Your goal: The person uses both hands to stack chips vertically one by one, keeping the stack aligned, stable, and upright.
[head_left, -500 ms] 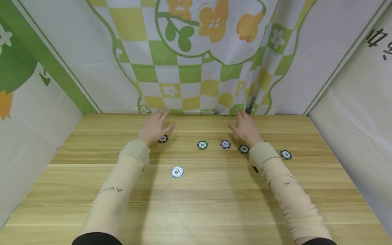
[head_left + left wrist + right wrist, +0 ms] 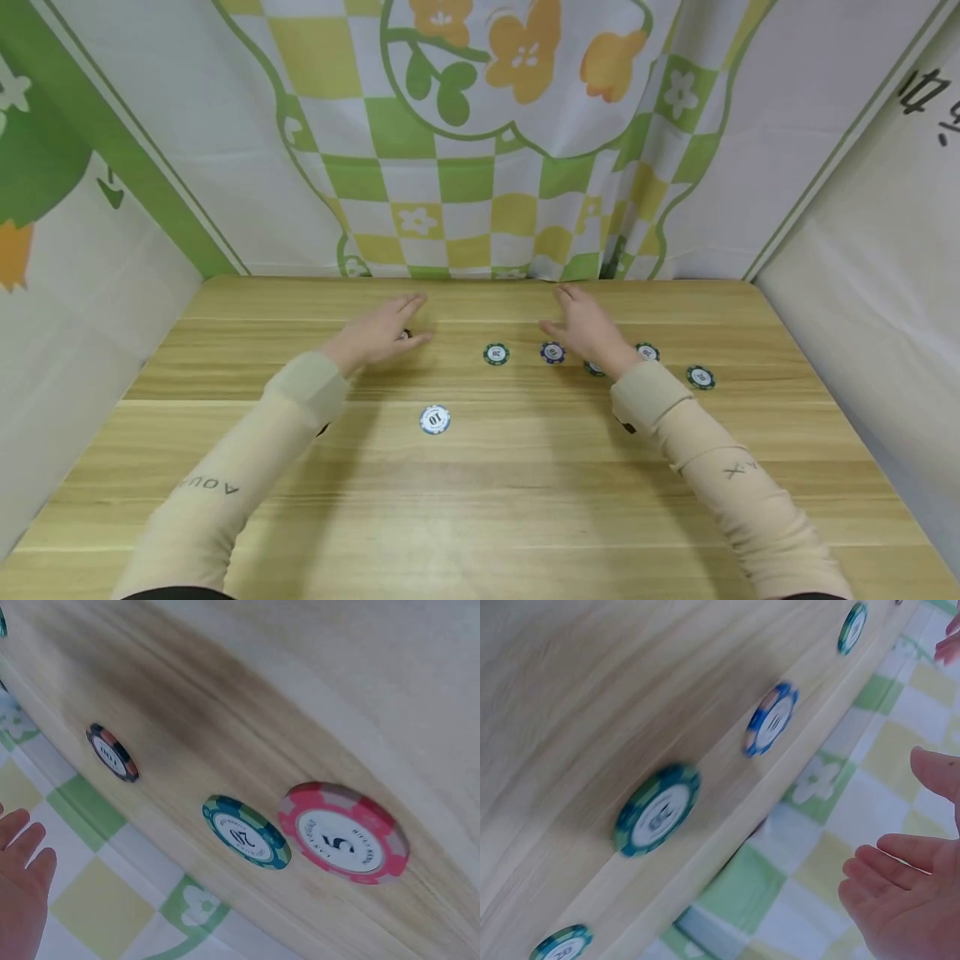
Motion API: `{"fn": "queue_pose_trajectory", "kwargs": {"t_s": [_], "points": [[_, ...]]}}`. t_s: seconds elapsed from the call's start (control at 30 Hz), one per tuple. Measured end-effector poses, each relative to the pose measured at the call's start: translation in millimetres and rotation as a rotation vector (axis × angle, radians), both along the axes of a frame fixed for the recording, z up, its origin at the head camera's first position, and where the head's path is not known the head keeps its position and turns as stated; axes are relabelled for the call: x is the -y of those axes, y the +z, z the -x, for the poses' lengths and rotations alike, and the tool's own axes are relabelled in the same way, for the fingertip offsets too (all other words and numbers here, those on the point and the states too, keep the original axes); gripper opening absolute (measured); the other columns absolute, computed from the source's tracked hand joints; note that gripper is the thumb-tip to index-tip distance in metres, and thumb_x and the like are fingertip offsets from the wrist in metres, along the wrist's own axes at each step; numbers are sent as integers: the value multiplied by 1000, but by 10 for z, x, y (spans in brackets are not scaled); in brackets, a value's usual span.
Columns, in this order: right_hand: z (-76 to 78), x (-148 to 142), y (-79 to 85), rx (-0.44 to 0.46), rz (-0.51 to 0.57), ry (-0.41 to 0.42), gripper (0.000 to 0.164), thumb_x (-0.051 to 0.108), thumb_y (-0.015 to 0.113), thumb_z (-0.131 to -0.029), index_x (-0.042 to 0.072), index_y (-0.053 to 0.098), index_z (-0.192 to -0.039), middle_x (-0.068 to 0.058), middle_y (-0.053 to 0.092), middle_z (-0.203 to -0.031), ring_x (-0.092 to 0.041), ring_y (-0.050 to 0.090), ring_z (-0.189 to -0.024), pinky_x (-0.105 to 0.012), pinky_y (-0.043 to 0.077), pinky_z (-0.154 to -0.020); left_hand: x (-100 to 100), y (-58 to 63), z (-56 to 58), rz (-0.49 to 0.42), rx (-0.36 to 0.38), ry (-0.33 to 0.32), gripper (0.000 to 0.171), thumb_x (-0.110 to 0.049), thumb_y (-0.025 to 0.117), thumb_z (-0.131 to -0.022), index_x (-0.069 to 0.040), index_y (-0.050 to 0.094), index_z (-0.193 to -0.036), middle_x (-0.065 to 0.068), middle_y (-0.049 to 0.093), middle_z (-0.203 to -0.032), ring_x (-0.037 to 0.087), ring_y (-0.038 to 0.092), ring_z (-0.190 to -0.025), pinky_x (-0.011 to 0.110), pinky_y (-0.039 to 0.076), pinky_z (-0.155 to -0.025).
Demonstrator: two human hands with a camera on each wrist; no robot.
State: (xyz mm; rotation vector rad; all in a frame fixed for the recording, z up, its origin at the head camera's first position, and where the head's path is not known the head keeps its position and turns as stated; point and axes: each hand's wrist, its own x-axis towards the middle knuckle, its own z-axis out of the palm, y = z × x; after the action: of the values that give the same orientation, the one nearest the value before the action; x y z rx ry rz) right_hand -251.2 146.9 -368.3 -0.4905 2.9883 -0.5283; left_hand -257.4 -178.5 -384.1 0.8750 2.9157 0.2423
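Observation:
Both hands hover over the wooden table (image 2: 480, 500) with fingers extended, holding nothing. In the head view, my left hand (image 2: 375, 333) partly covers a dark chip (image 2: 406, 335) marked 100 in the left wrist view. That view also shows a green 20 poker chip (image 2: 246, 832) close beside a pink-red 5 chip (image 2: 345, 832); the left arm hides both from the head camera. Over on the right, my right hand (image 2: 588, 330) is above a blue 10 chip (image 2: 552, 352) and a partly covered green chip (image 2: 595, 367). The right wrist view shows its thumb spread from the fingers.
A green 20 chip (image 2: 496, 354) lies between the hands, and a light-blue 10 chip (image 2: 435, 419) nearer the front. Two more green chips (image 2: 647, 353) (image 2: 701, 377) lie right of the right wrist. A patterned curtain (image 2: 465, 179) hangs along the table's far edge.
Both hands have drawn back from the far edge, the left fingers turning rightward and the right hand shifting slightly left. A green chip beside the right wrist has come into sight. The chips stay put.

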Motion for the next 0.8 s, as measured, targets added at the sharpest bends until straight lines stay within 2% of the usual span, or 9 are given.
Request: {"fn": "queue_pose_trajectory", "kwargs": {"t_s": [0.23,0.33,0.57,0.8], "points": [[-139,150,-13,-71,25,87,65,31,60,-87,-5,35,-135,-22,38,-137,-36,38,-124,-44,30,-102,-4,13,-188,-35,61,-44,74,-49,42,-92,0,19,-143,19,23,-146,35,23,-133,46,19,-107],[-201,233,-17,-49,47,113,64,30,61,-86,-3,37,-134,-21,40,-134,-34,41,-122,-44,35,-99,-5,20,-262,-43,85,-50,74,-50,42,-91,-3,19,-144,17,23,-146,33,23,-133,46,20,-107],[-331,451,-1,3,35,145,61,31,64,-84,-1,42,-131,-18,44,-130,-31,48,-114,-40,42,-93,4,36,-395,-31,79,-67,78,-60,37,-88,-5,24,-143,16,30,-143,33,31,-129,48,29,-102],[-463,650,14,43,-18,170,56,32,62,-86,2,46,-130,-14,47,-130,-28,48,-116,-38,43,-92,-13,99,-525,22,87,-110,64,-46,49,-90,-4,37,-137,14,39,-137,31,40,-124,45,37,-97]]}}
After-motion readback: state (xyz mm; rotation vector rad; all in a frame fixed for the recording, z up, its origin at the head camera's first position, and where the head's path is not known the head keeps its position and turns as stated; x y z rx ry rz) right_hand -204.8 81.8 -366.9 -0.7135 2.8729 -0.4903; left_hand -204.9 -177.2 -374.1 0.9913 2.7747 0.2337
